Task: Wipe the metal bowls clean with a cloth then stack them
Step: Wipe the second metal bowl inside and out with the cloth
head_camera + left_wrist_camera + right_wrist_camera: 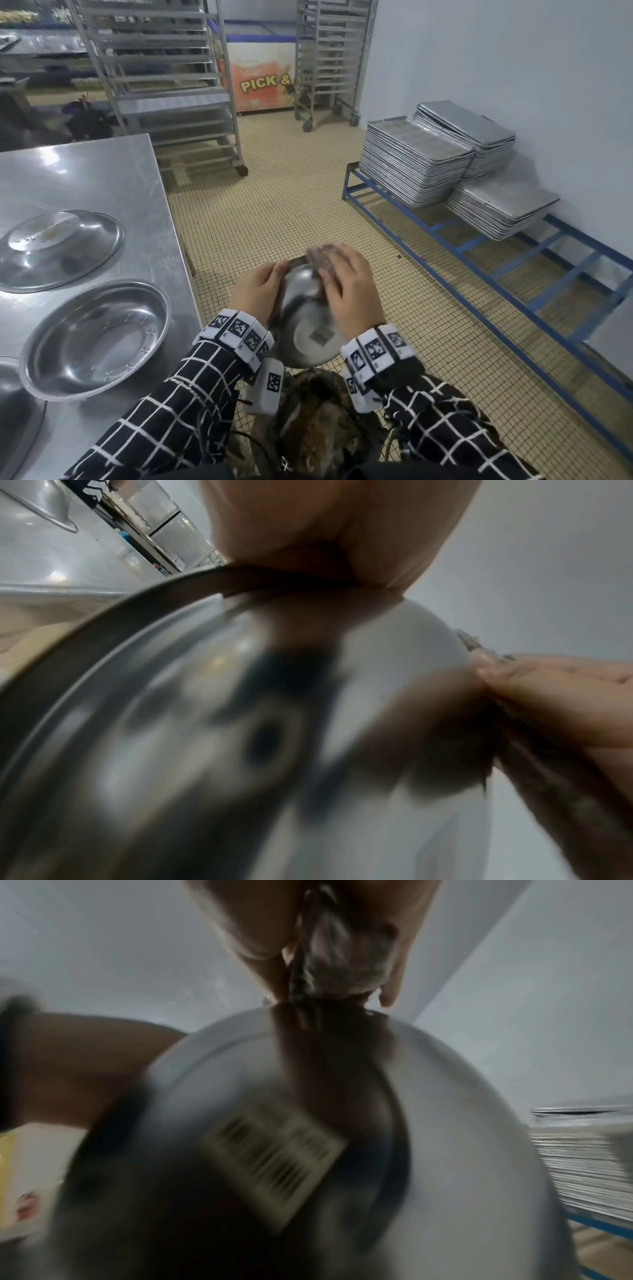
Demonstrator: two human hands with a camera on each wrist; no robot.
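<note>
I hold a metal bowl (305, 322) in front of me over the floor, its underside with a barcode sticker (274, 1161) turned toward me. My left hand (260, 291) grips the bowl's left rim (113, 631). My right hand (346, 291) presses a grey-brown cloth (322, 255) against the bowl's far outer side, fingers curled over the cloth (342, 958). On the steel table (102, 178) to the left, one bowl (96, 339) stands upright and another (58, 246) lies upside down. A third bowl's edge (17, 411) shows at the bottom left.
Stacks of metal trays (421, 161) sit on a blue frame rack (479, 253) along the right wall. Two wheeled tray trolleys (164, 78) and a chest freezer (263, 75) stand at the back. Tiled floor lies between the table and the rack.
</note>
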